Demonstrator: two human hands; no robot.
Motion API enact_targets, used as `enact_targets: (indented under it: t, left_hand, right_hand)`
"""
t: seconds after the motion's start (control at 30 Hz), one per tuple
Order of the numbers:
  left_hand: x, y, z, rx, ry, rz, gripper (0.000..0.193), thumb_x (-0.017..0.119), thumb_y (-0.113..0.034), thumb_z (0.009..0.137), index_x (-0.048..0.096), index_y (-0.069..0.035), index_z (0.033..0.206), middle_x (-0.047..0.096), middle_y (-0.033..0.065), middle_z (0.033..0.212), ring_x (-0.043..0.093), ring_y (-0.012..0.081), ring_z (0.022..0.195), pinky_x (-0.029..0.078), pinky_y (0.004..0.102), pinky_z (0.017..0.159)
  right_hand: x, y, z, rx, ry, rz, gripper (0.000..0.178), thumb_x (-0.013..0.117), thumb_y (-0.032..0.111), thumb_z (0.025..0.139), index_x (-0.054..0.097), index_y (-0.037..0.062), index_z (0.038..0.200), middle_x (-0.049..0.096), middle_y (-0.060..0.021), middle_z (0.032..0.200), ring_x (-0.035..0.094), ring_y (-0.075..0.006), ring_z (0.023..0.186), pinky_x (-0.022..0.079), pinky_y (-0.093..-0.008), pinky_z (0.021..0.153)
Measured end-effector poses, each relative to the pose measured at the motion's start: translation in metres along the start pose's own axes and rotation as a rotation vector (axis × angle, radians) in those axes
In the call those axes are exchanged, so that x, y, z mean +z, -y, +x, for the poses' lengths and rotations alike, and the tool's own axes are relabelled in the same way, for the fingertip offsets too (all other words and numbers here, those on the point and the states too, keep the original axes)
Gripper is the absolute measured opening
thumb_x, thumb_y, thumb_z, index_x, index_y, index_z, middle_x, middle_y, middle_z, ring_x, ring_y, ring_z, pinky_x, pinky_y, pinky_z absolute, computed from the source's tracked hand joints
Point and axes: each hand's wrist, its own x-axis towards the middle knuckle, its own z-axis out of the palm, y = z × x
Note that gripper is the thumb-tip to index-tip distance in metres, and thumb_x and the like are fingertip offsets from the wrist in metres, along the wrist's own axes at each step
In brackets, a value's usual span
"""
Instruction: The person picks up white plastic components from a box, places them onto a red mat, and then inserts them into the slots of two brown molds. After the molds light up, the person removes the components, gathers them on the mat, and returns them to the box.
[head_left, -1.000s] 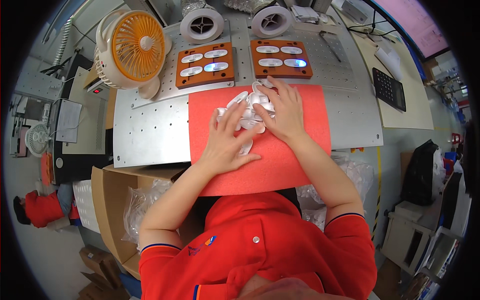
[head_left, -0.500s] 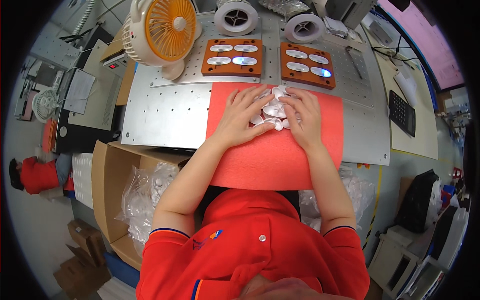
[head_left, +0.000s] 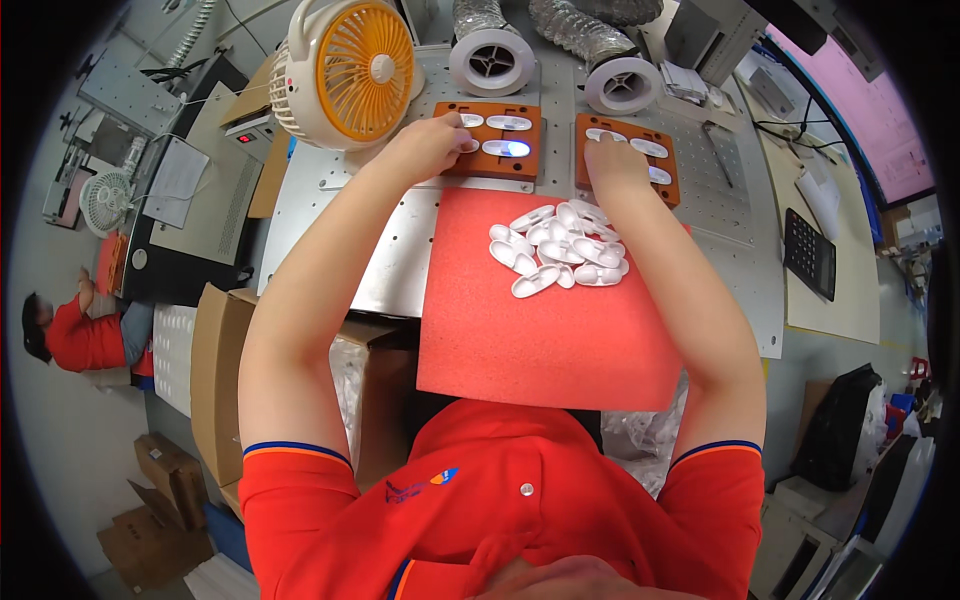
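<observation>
My left hand is at the left side of the left orange-brown fixture block, its fingers closed at the lower-left white oval piece, which is partly covered. On the right fixture block, my right hand is closed over the lower-left nest, hiding what lies there. Other oval pieces sit in both blocks; the lower-right one on the left block glows blue. Between my forearms a pile of white oval plastic pieces rests on a red foam sheet.
A white and orange fan stands behind my left hand. Two duct mouths lie at the back of the perforated metal plate. To the right are a calculator and a monitor. Another person sits far left.
Both hands have left the pile and reached forward, the left to the left block, the right to the right block. The pile now lies uncovered. The view has shifted slightly.
</observation>
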Motion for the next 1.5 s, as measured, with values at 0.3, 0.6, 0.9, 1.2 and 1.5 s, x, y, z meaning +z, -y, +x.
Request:
enact_targets:
  t: [0.3,0.6,0.9,1.2,1.5]
  left_hand:
    - [-0.005,0.026,0.046,-0.055,0.017,-0.053,0.028,0.068,-0.009,0.073,0.063,-0.010,0.100,0.062,0.0113,0.100,0.062,0.0319,0.093,0.051,0.0414,0.081]
    - [0.011,0.023,0.002,-0.310,-0.331,-0.401,0.028,0.072,-0.013,0.077,0.060,-0.005,0.101,0.063,0.0074,0.089,0.062,0.0164,0.078,0.050,0.0297,0.070]
    - [0.007,0.003,-0.016,-0.452,-0.383,-0.625,0.025,0.073,-0.018,0.077,0.062,-0.003,0.094,0.064,0.0035,0.086,0.059,0.0101,0.072,0.051,0.0269,0.068]
    - [-0.008,-0.050,0.039,-0.022,-0.041,-0.167,0.022,0.068,-0.009,0.076,0.061,-0.008,0.097,0.064,0.0111,0.090,0.064,0.0285,0.083,0.051,0.0373,0.071]
    - [-0.018,-0.021,0.083,-0.162,0.128,-0.022,0.027,0.067,-0.011,0.069,0.059,-0.011,0.095,0.067,0.0128,0.091,0.065,0.0339,0.088,0.051,0.0413,0.073]
  right_hand:
    - [0.017,-0.008,0.046,0.063,-0.282,0.054,0.013,0.062,0.007,0.081,0.072,0.0066,0.090,0.066,-0.0126,0.101,0.068,-0.0297,0.094,0.057,-0.0366,0.072]
    - [-0.007,-0.006,-0.002,-0.095,-0.402,0.113,0.025,0.064,0.011,0.077,0.060,0.0122,0.102,0.062,-0.0043,0.100,0.062,-0.0239,0.094,0.055,-0.0402,0.068]
    - [-0.026,-0.019,-0.058,-0.220,-0.268,0.403,0.018,0.061,0.010,0.078,0.059,0.0125,0.096,0.061,-0.0058,0.097,0.062,-0.0263,0.093,0.053,-0.0409,0.071]
    - [-0.012,-0.098,-0.020,-0.125,-0.005,0.294,0.023,0.063,0.005,0.076,0.060,0.0114,0.097,0.063,-0.0096,0.102,0.060,-0.0302,0.099,0.050,-0.0412,0.081]
    - [-0.008,-0.113,0.007,-0.254,-0.108,0.271,0.025,0.066,0.004,0.071,0.058,0.0081,0.094,0.061,-0.0115,0.104,0.056,-0.0309,0.104,0.048,-0.0402,0.087]
